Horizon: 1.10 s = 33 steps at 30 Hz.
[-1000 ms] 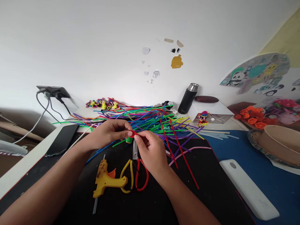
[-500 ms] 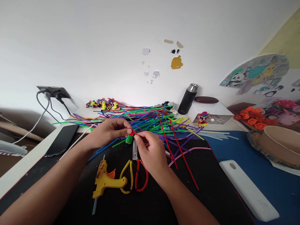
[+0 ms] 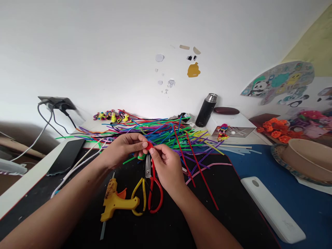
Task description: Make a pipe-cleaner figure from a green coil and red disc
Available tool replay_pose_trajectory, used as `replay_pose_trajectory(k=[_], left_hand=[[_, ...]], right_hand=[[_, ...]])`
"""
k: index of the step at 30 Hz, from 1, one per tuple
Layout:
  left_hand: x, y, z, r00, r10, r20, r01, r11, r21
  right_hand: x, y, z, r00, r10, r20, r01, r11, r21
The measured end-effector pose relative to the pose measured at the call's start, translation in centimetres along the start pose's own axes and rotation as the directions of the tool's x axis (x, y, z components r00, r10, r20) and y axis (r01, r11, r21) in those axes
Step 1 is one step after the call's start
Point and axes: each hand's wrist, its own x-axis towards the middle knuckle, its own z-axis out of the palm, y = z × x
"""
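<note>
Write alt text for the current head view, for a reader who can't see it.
Left hand and right hand pinch a small red piece between them above a black mat. Nearer the viewer lie a yellow glue gun and red-handled scissors; beyond the hands, multicolored craft stems are heaped before a white wall.

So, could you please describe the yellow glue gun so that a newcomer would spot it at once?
Find the black mat beneath the forearms. Just inside the left forearm lies the yellow glue gun, its grip pointing right. Unlike the looped yellow handle and looped red handle beside it, it has a brown-stained barrel and an orange trigger.
</note>
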Motion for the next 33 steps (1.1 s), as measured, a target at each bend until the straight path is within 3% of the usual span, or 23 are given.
replay_pose_trajectory(k=[7, 16, 27, 33], left_hand=[[0.1, -0.7, 0.7, 0.999, 0.005, -0.04, -0.009, 0.995, -0.103], [0.1, -1.1, 1.8, 0.991, 0.027, -0.13, -0.045, 0.989, -0.137], [0.0, -1.2, 2.4, 0.992, -0.024, -0.126, -0.004, 0.975, -0.223], [-0.1, -1.2, 2.3, 0.994, -0.013, -0.111, -0.009, 0.98, -0.201]], right_hand=[[0.3, -0.1, -0.3, 0.994, 0.106, 0.019, -0.107, 0.988, 0.109], [0.2, 0.2, -0.1, 0.997, 0.08, 0.01, -0.08, 0.995, 0.054], [0.2, 0.1, 0.1, 0.989, 0.143, 0.032, -0.147, 0.965, 0.218], [0.2, 0.2, 0.0, 0.994, 0.108, 0.02, -0.109, 0.975, 0.192]])
